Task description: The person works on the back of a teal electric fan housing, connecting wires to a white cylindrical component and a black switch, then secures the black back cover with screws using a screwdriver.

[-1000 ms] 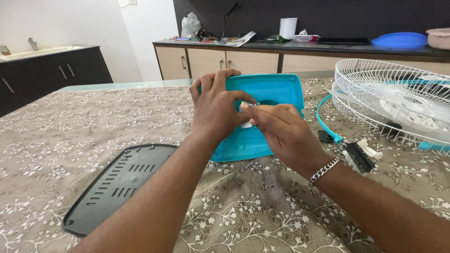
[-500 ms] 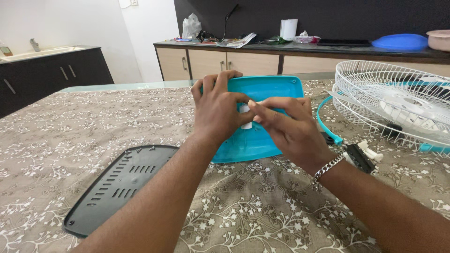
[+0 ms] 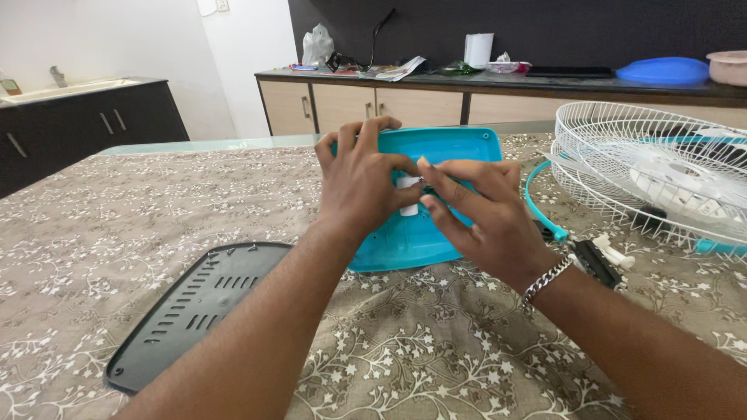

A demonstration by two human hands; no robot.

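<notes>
A turquoise plastic base shell (image 3: 459,148) stands tilted on the table in front of me. My left hand (image 3: 359,183) grips its upper left edge, fingers curled over the rim. My right hand (image 3: 486,218) rests on the shell's inner face, its fingertips pinching a small white part (image 3: 408,193) together with my left thumb. A metal bracelet (image 3: 545,280) sits on my right wrist. What lies under my palms is hidden.
A black vented plate (image 3: 191,311) lies at the lower left on the floral tablecloth (image 3: 436,350). A white wire fan guard (image 3: 661,175) with a turquoise ring lies at the right. Small black and white parts (image 3: 603,257) sit beside it. A cluttered sideboard (image 3: 467,85) stands behind.
Both hands stay on the turquoise shell. My right fingers have shifted slightly left toward the small white part, closing against my left thumb.
</notes>
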